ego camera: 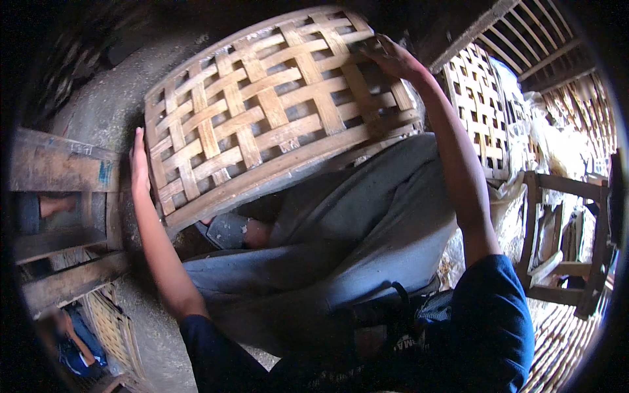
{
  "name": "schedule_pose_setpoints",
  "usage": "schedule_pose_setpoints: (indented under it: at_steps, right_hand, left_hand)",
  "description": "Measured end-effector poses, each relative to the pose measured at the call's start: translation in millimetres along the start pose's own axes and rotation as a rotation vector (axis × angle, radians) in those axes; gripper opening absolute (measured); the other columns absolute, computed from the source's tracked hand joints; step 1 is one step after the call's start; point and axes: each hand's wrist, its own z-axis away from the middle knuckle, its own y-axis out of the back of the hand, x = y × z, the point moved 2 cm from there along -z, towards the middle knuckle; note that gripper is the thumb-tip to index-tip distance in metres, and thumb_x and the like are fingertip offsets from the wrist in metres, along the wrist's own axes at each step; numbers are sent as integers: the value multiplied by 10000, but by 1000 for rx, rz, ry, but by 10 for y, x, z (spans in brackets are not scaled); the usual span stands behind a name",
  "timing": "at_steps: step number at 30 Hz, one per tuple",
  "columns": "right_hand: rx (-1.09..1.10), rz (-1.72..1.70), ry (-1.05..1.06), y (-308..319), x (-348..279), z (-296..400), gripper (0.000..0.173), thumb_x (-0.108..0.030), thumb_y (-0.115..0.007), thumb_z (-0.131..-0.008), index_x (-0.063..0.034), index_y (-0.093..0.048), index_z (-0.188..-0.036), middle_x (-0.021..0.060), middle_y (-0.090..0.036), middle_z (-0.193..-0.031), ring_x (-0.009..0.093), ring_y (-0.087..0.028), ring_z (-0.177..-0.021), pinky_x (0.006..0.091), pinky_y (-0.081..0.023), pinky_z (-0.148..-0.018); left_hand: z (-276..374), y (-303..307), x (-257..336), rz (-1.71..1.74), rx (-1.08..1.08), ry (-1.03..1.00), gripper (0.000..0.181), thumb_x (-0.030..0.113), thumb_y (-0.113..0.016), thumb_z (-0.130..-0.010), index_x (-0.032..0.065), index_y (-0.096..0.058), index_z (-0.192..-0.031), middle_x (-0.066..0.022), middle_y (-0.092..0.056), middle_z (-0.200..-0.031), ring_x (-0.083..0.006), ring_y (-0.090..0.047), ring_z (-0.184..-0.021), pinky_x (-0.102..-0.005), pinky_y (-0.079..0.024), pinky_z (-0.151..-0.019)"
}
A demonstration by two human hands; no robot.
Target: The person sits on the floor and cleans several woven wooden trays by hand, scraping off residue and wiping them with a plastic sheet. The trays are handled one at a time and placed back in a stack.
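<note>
A large woven bamboo panel [260, 105] with a wooden frame spans the space in front of me, tilted, over my lower legs. My left hand [139, 162] lies along its left end, fingers straight and palm against the frame. At the upper right corner, my right hand [393, 58] grips the opposite end; its fingertips are dark and partly blurred. The panel is held between both hands. Below its near edge are my grey trousers [344, 236] and part of a sandal [228, 231]. What lies under the panel is mostly hidden.
Wooden bench-like frames [64, 162] stand at the left, with another person's bare foot [56, 205] behind. A seated person [81, 339] is at lower left beside woven panels [110, 326]. To the right are another woven panel [479, 108], plastic sheeting [555, 127] and a wooden stool [530, 236].
</note>
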Motion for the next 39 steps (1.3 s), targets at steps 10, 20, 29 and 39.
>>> schedule_pose_setpoints:
  at_steps: [10, 20, 29, 39]
  right_hand:
    - [-92, -84, -130, -67, -53, -124, 1156, -679, -716, -807, -36, -151, -1584, 308, -497, -1432, 412, -482, -1352, 422, -410, -1119]
    - [66, -25, -117, 905, 312, 454, 966, -732, -665, -801, -13, -509, -1427, 247, -532, -1437, 360, -530, -1328, 401, -425, -1114]
    - [427, 608, -408, 572, 1479, 2646, 763, -534, -684, -877, -43, -459, -1416, 264, -371, -1529, 448, -331, -1425, 576, -341, -1104]
    - [244, 630, -611, 1206, 1003, 2663, 378, -339, -679, -866, -55, -717, -1112, 216, -559, -1165, 356, -533, -1085, 559, -496, -793]
  left_hand:
    - [-119, -140, -79, -398, -119, -241, 843, 574, -432, -1023, -26, -215, -1575, -215, -228, -1642, -310, -249, -1510, -391, -186, -1229]
    - [321, -353, 263, -993, -165, -672, 675, 462, -371, -1057, 98, -220, -1605, -196, -165, -1664, -354, -152, -1538, -455, -134, -1243]
    - [651, -647, 305, -1094, -8, -638, 642, 492, -311, -1064, 177, -214, -1615, -150, -188, -1667, -357, -159, -1534, -484, -137, -1239]
    - [903, -600, 523, -1175, 63, -595, 639, 496, -360, -1053, 215, -228, -1611, -128, -177, -1673, -340, -169, -1537, -551, -105, -1236]
